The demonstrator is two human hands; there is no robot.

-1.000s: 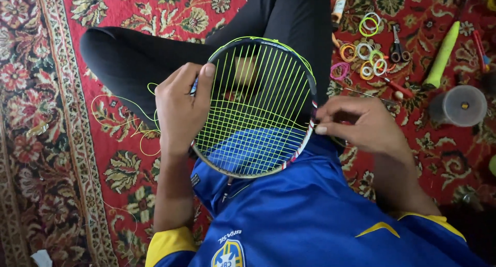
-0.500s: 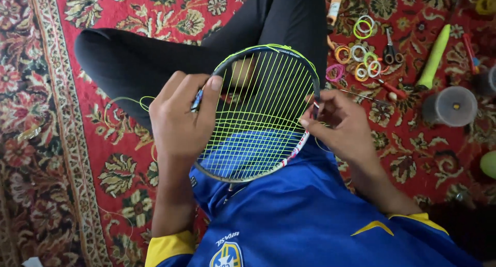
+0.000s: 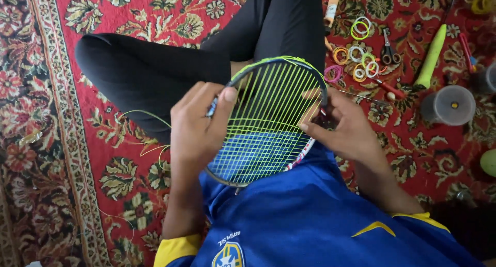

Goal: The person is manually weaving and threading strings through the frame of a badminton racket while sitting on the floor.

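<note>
Left hand (image 3: 199, 127) grips the racket frame (image 3: 268, 120) firmly; right hand (image 3: 343, 127) pinches yellow string (image 3: 274, 107), best kept taut.

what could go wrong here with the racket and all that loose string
The loose yellow string trailing over the carpet by the knee might tangle or snag. The racket head is braced only by the left hand and right hand against the lap, so it may slip. Scissors lie close beside the right arm.
</note>
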